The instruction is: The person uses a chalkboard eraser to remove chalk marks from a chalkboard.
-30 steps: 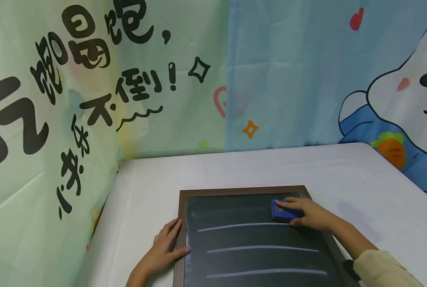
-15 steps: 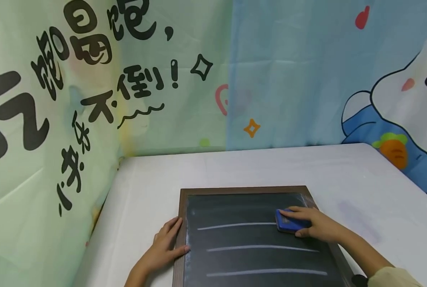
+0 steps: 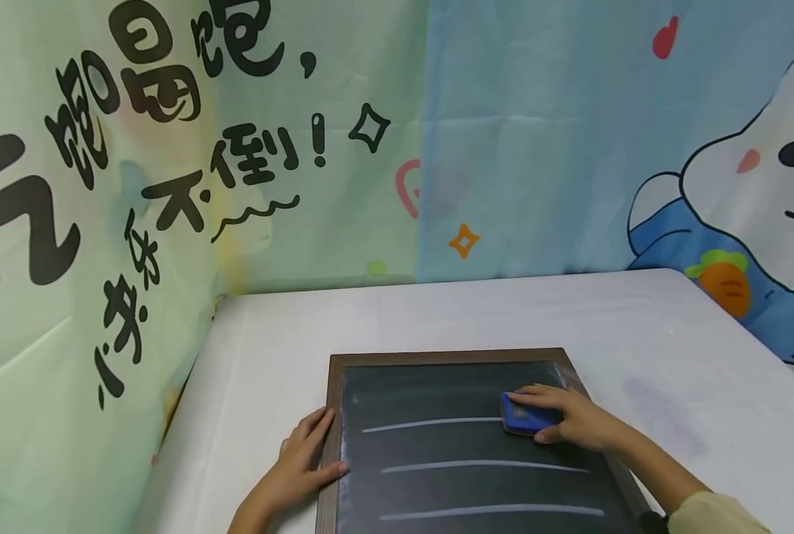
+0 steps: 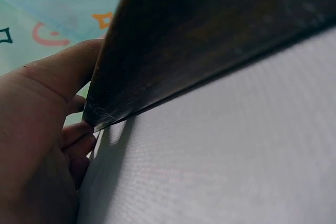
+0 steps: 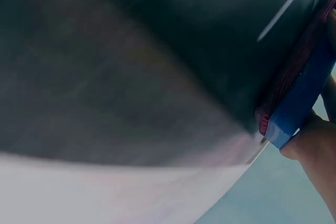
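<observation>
A dark chalkboard in a brown wooden frame lies on the white table, with three white chalk lines across it. My left hand grips the frame's left side; in the left wrist view its thumb lies along the edge and the other fingers sit lower, at the frame's side. Over the right end of the top chalk line, my right hand holds a blue chalkboard eraser flat on the board. The right wrist view shows the eraser's dark red felt against the surface. The chalkboard's near edge is out of view.
The white tabletop extends behind the board and to both sides. Printed curtains hang at the left and the back, one with a cartoon white animal. A small dark round object shows beside the right sleeve.
My right hand has brought the eraser down from the board's upper right onto the top chalk line, then a little left. Less of that line shows at its right end. The left hand stays put.
</observation>
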The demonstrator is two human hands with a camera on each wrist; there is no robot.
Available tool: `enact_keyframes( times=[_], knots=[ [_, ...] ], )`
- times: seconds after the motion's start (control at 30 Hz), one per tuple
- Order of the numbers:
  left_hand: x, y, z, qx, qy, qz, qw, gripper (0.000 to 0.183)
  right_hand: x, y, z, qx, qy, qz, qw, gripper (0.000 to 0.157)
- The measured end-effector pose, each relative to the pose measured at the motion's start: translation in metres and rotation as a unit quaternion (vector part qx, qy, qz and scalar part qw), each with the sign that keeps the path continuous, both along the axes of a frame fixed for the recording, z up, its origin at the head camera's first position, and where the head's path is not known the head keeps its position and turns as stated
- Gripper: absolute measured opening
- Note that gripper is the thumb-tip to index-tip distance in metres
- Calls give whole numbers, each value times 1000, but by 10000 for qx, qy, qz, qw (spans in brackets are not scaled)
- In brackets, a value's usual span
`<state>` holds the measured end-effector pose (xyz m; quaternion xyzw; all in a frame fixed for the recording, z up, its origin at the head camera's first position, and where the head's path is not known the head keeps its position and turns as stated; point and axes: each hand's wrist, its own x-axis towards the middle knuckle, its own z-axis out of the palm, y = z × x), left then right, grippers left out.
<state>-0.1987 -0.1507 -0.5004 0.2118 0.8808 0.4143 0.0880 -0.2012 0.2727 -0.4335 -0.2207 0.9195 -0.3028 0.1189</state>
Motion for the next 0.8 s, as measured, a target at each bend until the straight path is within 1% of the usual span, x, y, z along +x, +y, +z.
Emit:
enact_keyframes(
  times=[0.2, 0.37, 0.6, 0.8],
  knots=[
    [1, -1, 0, 45, 81, -26, 10000, 77, -7, -33, 1, 203, -65, 62, 9998, 58],
    [2, -1, 2, -1, 123, -37, 9999, 77, -12, -65, 2, 288, -61, 253, 9992, 58],
    [1, -1, 2, 23, 46, -71, 10000, 78, -21, -111, 2, 300, -91, 492, 9983, 59],
    [0, -1, 1, -18, -12, -67, 10000, 78, -24, -152, 0, 387, 31, 753, 9964, 60]
  ],
)
